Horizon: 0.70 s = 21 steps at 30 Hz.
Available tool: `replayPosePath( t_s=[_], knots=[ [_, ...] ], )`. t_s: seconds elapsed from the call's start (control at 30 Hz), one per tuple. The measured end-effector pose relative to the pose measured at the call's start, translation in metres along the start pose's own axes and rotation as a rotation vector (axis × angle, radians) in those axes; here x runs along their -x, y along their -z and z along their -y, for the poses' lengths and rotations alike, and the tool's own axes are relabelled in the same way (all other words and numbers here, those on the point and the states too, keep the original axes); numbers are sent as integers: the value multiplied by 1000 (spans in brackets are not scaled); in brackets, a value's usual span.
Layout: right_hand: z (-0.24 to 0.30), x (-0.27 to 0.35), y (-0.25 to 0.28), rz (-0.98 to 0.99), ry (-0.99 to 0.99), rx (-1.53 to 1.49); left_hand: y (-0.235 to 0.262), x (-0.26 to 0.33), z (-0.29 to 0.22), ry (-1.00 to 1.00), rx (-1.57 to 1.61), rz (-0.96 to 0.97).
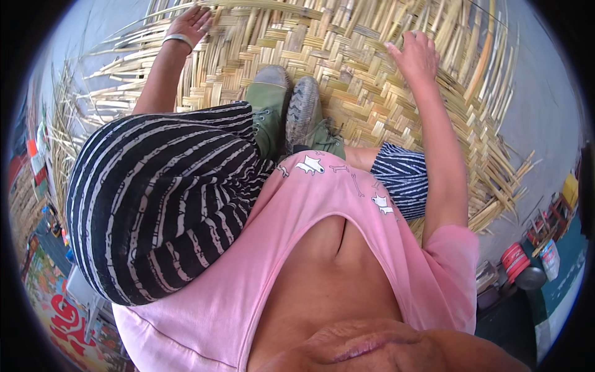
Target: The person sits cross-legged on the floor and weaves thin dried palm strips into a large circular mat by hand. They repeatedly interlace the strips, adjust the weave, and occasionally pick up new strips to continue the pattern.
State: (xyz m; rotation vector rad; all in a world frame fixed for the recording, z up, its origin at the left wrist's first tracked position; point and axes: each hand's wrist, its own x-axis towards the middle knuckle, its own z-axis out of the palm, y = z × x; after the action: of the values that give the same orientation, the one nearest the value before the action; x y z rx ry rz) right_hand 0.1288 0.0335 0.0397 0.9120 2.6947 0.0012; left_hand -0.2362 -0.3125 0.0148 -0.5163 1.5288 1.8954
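Note:
A large mat [365, 84] of split, straw-coloured reed strips is woven in a diagonal pattern under and in front of me. My left hand [191, 26] is at the mat's far left, its fingers stretched out and apart beside loose strip ends; a pale bracelet [179, 40] circles that wrist. A long strip [266, 7] lies across the weave near its fingertips. Over the right part of the mat is my right hand [416, 57], thumb spread away from the bent fingers, with no strip visibly held. Its fingertips are partly hidden.
My green shoes [268, 105] rest on the weave between my hands. Unwoven strip ends [133, 80] fan out at the left, and more [505, 192] stick out at the right. Grey floor [539, 118] borders the mat. A red container [514, 259] and a dark pot [530, 278] stand at the lower right.

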Motion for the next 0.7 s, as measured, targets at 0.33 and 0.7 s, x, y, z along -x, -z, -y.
replayPosePath(
  t_s=[0.33, 0.7],
  knots=[
    [153, -62, 1, -94, 604, -559, 167, -148, -6, -1, 325, 564],
    [132, -81, 14, 193, 469, -636, -171, 51, -45, -1155, -1420, 697]
  ],
)
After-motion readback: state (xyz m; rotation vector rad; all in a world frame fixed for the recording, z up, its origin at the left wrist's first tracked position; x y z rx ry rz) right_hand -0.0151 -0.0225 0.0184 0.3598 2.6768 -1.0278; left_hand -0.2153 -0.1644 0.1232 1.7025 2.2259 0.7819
